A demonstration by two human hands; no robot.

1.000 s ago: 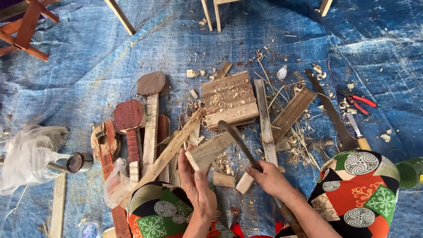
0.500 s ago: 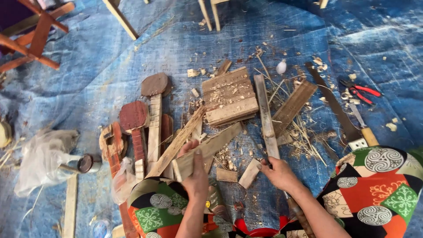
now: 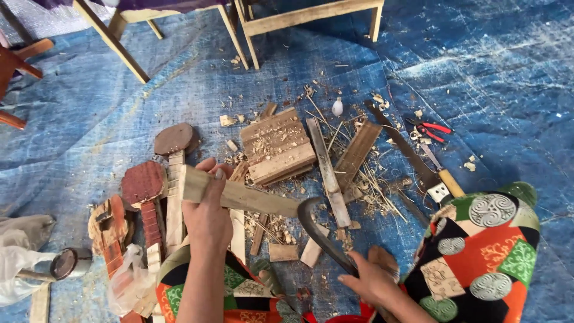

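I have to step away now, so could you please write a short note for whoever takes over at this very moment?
Left hand: grips a pale wooden slat, held level above the blue tarp.
Right hand: holds a curved dark blade by its handle, tip close to the slat's right end.
Nearby: stacked wood block, saw, red-handled pliers, carved reddish pieces on the left.
Done: shavings and chips already litter the tarp.
Left: the slat looks uncut and square-edged; shaping apparently remains.

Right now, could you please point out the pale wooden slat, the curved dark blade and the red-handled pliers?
pale wooden slat (image 3: 251,197), head view, mid-length
curved dark blade (image 3: 311,224), head view, the bend
red-handled pliers (image 3: 431,129), head view, handles
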